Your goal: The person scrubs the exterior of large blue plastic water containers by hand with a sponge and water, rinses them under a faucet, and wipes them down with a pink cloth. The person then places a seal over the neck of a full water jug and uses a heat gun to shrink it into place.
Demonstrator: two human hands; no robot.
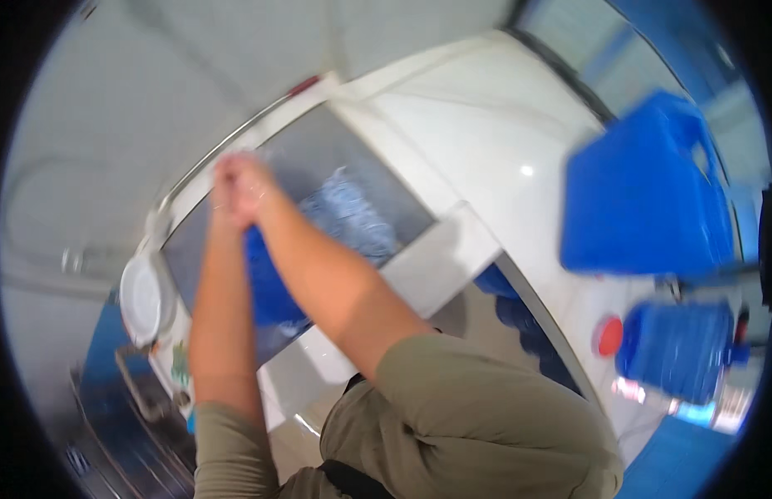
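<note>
Both my arms reach forward over a grey sink (361, 150) set in a white counter. My left hand (224, 187) and my right hand (251, 187) meet near the sink's far left edge, pressed against each other. Motion smears the fingers, and I cannot make out anything between them. Below the hands, partly hidden by my right forearm, a deep blue object (271, 283) sits in the sink. A crumpled, pale blue-and-white piece (352, 216) lies to its right, too blurred to tell whether cloth or plastic.
A white round bowl-like vessel (145, 298) stands left of the sink. At right are a large blue jerrycan (643, 200), a blue water bottle (677, 345) and a red round lid (608, 336). A thin metal rail (228, 141) runs along the sink's far side.
</note>
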